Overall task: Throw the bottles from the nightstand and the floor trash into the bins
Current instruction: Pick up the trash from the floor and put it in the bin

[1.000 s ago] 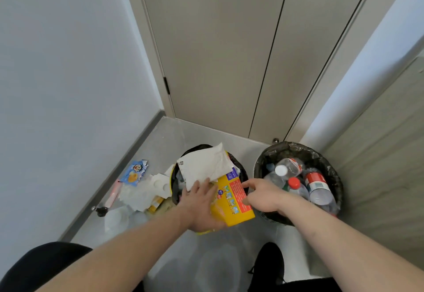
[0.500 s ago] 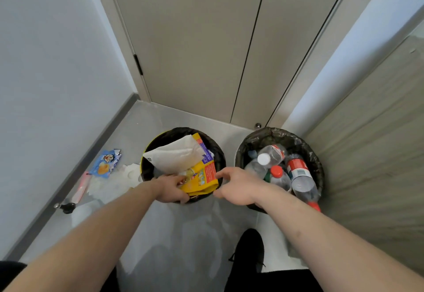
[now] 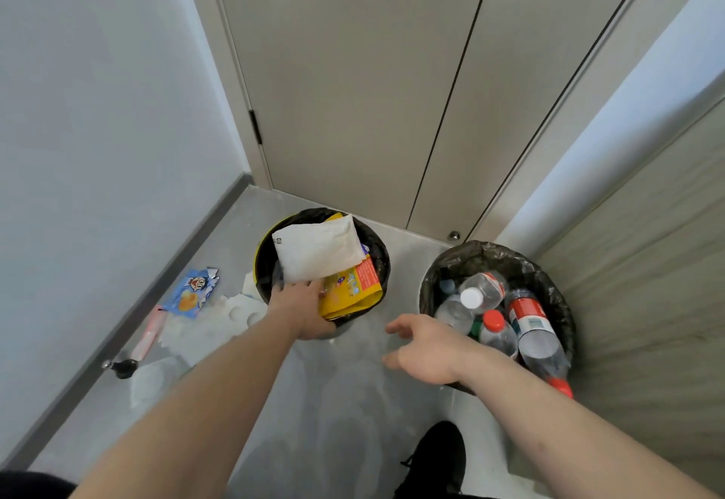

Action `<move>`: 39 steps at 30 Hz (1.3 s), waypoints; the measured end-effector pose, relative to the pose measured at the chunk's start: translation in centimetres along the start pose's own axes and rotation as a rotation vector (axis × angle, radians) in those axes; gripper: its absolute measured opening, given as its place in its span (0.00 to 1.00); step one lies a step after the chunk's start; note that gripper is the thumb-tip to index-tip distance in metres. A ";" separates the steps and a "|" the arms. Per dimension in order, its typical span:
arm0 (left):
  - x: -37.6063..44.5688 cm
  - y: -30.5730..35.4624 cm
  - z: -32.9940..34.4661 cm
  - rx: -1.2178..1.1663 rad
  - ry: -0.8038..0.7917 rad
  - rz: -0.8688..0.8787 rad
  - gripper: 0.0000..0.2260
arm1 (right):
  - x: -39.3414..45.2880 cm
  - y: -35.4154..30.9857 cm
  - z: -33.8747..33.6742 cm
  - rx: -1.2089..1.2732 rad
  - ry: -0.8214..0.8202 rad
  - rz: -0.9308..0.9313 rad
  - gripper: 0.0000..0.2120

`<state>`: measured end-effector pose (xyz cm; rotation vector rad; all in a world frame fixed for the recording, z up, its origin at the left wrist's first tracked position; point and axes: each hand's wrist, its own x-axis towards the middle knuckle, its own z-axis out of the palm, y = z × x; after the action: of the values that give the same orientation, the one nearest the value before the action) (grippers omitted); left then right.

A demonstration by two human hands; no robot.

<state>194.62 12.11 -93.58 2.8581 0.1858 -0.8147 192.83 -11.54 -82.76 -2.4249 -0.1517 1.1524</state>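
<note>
While the left hand [image 3: 304, 312] reaches into the near side of the left bin [image 3: 263, 259], its fingers press on a yellow snack packet [image 3: 351, 290] and touch the lower edge of a white paper bag [image 3: 317, 253] that lies over it; whether the fingers curl round either one cannot be told, since the back of the hand hides them. Both pieces of trash sit in the mouth of this black-lined bin, the yellow packet hanging over its near rim. Between the two bins the right hand [image 3: 425, 349] hovers above the floor [image 3: 353, 400], fingers spread and loosely bent, holding nothing. Just behind it, the right bin [image 3: 451, 263] holds several plastic bottles [image 3: 510, 322], some with red labels or caps. Against the left wall, a blue wrapper [image 3: 190, 292], white tissues [image 3: 239, 310] and a pink item [image 3: 147, 336] lie on the floor.
</note>
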 end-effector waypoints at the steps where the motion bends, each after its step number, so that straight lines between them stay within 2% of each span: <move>1: -0.3 -0.2 -0.5 0.023 0.046 0.033 0.42 | 0.0 -0.2 -0.1 -0.006 -0.004 0.006 0.29; 3: -1.0 -0.9 -2.0 0.078 0.116 0.096 0.41 | 0.1 -0.8 -0.3 -0.007 0.000 0.011 0.28; 6: -3.2 -2.9 -5.2 0.128 0.116 0.151 0.45 | 0.5 -2.4 -0.1 -0.010 0.010 -0.011 0.28; 9: -6.5 -6.9 -8.2 0.107 0.092 0.122 0.37 | 1.2 -5.2 1.0 -0.039 0.019 -0.032 0.27; 14: -12.9 -17.6 -8.1 0.019 0.082 -0.099 0.24 | 2.1 -11.9 5.1 -0.086 -0.045 -0.083 0.25; 18: -17.4 -24.6 -3.4 -0.082 -0.050 -0.320 0.24 | 3.2 -16.8 8.7 -0.131 -0.092 -0.160 0.25; 22: -19.1 -28.1 3.4 -0.234 -0.114 -0.472 0.28 | 5.2 -20.0 12.8 -0.144 -0.128 -0.187 0.26; 27: -17.6 -29.5 9.6 -0.354 -0.129 -0.527 0.32 | 9.5 -20.6 16.0 -0.240 -0.172 -0.137 0.26; 34: -10.8 -31.2 13.6 -0.565 -0.089 -0.540 0.39 | 18.4 -20.4 20.0 -0.248 -0.079 -0.089 0.38; 39: -4.7 -32.5 14.9 -0.349 -0.014 -0.365 0.45 | 25.2 -19.7 23.3 -0.270 -0.029 -0.058 0.49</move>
<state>177.72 40.77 -107.57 2.5188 0.7828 -0.7702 193.20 21.38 -104.79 -2.6161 -0.4084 1.2078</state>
